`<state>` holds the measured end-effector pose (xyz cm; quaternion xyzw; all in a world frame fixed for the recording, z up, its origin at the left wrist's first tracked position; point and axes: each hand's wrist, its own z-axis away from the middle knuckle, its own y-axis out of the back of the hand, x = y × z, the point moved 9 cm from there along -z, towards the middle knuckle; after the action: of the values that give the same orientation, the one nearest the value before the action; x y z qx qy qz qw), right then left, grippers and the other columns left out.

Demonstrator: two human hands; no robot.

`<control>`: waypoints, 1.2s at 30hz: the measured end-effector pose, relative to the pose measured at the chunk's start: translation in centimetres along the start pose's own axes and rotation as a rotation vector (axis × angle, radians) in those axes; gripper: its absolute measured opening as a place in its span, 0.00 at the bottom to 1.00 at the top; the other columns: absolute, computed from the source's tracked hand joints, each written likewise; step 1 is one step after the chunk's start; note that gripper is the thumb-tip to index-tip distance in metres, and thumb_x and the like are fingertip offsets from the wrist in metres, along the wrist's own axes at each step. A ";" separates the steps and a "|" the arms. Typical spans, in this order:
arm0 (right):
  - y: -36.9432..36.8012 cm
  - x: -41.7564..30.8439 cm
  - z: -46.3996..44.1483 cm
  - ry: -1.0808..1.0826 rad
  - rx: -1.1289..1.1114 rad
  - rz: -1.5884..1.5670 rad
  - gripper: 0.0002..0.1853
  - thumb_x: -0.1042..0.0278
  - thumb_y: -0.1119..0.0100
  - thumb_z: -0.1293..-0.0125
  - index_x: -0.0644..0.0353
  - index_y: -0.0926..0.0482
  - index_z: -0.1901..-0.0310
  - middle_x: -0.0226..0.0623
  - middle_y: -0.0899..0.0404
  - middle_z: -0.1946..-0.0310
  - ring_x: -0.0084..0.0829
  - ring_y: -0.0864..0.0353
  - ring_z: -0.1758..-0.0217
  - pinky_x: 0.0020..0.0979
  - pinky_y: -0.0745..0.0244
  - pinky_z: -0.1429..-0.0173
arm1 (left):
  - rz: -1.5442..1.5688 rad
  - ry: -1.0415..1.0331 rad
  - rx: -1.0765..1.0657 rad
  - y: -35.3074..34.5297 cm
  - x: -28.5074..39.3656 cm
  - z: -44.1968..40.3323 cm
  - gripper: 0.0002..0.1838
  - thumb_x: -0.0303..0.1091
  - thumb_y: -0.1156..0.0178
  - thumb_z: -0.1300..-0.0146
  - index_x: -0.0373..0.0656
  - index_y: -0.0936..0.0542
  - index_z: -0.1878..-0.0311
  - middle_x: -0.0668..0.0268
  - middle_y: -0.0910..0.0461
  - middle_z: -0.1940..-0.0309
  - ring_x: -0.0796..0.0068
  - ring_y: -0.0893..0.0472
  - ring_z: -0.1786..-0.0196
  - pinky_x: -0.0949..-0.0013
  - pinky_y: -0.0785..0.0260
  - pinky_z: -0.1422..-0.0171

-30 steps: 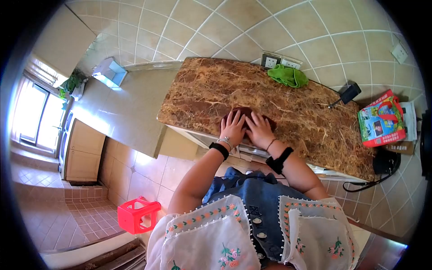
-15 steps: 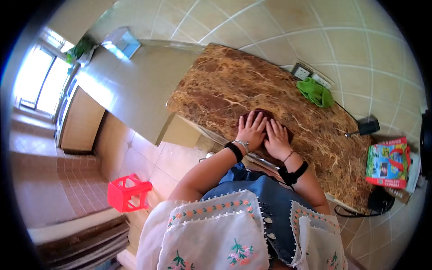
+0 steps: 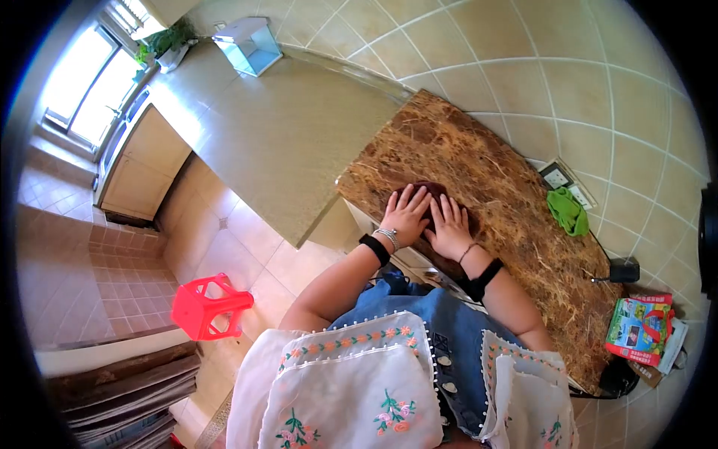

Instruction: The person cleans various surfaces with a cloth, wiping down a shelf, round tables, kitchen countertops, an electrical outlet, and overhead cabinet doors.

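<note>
Brown marbled stone tops the counter [image 3: 516, 217] running from the centre to the lower right of the frame, and near its front edge, at the centre of the frame, lies a maroon bundle [image 3: 442, 189], mostly covered, so its exact kind is unclear. Both hands press on it, palms down: the left hand [image 3: 406, 216] flat with fingers spread, the right hand [image 3: 451, 232] just beside it, its fingers also straight and slightly parted. A green cloth [image 3: 568, 212] lies right of centre below a wall socket [image 3: 566, 183], with a black adapter [image 3: 623, 270] and a colourful bag [image 3: 639, 327] farther down. A red stool [image 3: 209, 307] stands lower left.
</note>
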<state>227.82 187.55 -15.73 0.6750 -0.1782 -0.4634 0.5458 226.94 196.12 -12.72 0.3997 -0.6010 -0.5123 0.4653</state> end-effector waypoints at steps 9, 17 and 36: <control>-0.8 -4.1 -12.6 0.096 -0.155 0.009 0.43 0.46 0.47 0.41 0.45 0.57 0.28 0.39 0.64 0.26 0.46 0.67 0.24 0.54 0.68 0.27 | -0.068 0.210 -0.033 2.2 -10.9 -3.0 0.35 0.47 0.50 0.37 0.47 0.46 0.29 0.64 0.53 0.27 0.57 0.57 0.25 0.45 0.63 0.27; -0.9 -3.4 -15.9 0.007 -0.215 0.043 0.41 0.49 0.48 0.38 0.42 0.58 0.28 0.33 0.66 0.26 0.42 0.70 0.24 0.48 0.72 0.25 | -0.091 0.204 -0.071 2.0 -12.6 -5.6 0.35 0.48 0.52 0.35 0.46 0.49 0.28 0.62 0.54 0.27 0.51 0.54 0.26 0.42 0.54 0.30; -3.3 -0.1 -3.0 0.102 -0.183 0.079 0.39 0.52 0.49 0.37 0.46 0.56 0.28 0.33 0.64 0.26 0.40 0.70 0.23 0.48 0.70 0.25 | -0.083 0.333 -0.045 -3.1 -2.2 1.9 0.36 0.49 0.52 0.36 0.48 0.48 0.28 0.63 0.54 0.26 0.54 0.60 0.25 0.41 0.68 0.28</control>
<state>229.38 190.41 -18.73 0.6374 -0.1334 -0.4211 0.6313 225.65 198.17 -16.15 0.4931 -0.4871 -0.4710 0.5457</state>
